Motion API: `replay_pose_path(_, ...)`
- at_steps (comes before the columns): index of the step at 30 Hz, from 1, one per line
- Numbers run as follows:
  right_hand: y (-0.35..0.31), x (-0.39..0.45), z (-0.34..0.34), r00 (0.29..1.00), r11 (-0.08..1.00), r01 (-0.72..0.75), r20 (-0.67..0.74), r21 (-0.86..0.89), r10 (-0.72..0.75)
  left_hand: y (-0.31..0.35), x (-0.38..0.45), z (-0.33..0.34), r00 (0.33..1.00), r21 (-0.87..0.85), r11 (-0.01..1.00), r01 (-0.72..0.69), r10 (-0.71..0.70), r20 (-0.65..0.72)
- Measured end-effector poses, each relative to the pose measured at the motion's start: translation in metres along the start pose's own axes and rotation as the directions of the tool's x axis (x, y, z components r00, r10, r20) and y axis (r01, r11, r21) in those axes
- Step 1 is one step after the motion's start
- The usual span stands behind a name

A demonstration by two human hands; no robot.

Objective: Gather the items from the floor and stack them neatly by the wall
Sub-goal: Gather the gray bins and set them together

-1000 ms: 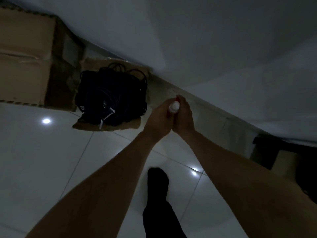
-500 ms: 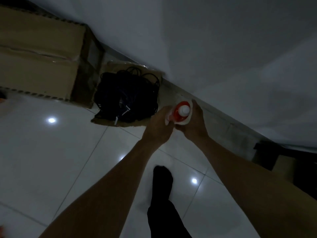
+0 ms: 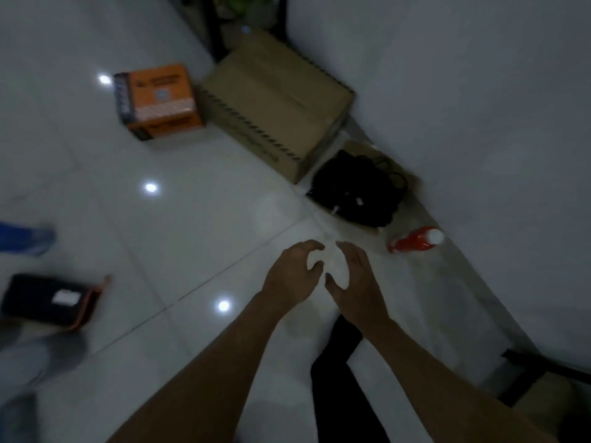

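Observation:
A red bottle with a white cap (image 3: 415, 240) stands on the floor by the wall, beside a black bundle of cables (image 3: 356, 190) lying on cardboard. A large brown carton (image 3: 275, 100) sits against the wall further back. My left hand (image 3: 292, 276) and right hand (image 3: 355, 276) hover side by side above the white tile floor, fingers loosely curved, both empty, a short way left of the bottle. An orange box (image 3: 156, 100) lies on the floor to the left of the carton. A black case with orange trim (image 3: 51, 300) lies at the far left.
The white wall (image 3: 479, 123) runs diagonally along the right. A dark frame (image 3: 543, 372) stands at lower right, another dark stand (image 3: 243, 24) at the top. Another person's blue shoe (image 3: 25, 238) and grey trouser leg (image 3: 28, 362) are at the left edge. My dark leg (image 3: 339, 362) is below my hands.
Both hands held the red bottle near the wall; they have let go and pulled back. The bottle now stands by the wall. The view has swung left, showing more floor.

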State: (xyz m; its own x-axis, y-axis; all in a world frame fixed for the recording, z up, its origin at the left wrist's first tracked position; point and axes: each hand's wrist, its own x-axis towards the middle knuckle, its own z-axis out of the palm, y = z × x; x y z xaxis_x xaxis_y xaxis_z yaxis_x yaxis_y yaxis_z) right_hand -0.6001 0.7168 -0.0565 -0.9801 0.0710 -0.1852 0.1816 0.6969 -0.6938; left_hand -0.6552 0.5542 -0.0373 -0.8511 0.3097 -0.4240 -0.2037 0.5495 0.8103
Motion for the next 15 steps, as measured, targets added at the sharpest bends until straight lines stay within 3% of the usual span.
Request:
replay_pose_path(7, -0.147, -0.072, 0.105, 0.985, 0.994, 0.084, 0.147, 0.076, -0.095, -0.086, -0.163, -0.125, 0.959, -0.053, 0.990, 0.130, -0.140, -0.248)
replay_pose_path(15, -0.272, -0.140, 0.227, 0.898, 0.970, 0.222, 0.367, 0.100, -0.244, -0.202, -0.319, -0.215, 0.825, -0.239, 0.943, 0.233, -0.321, -0.465)
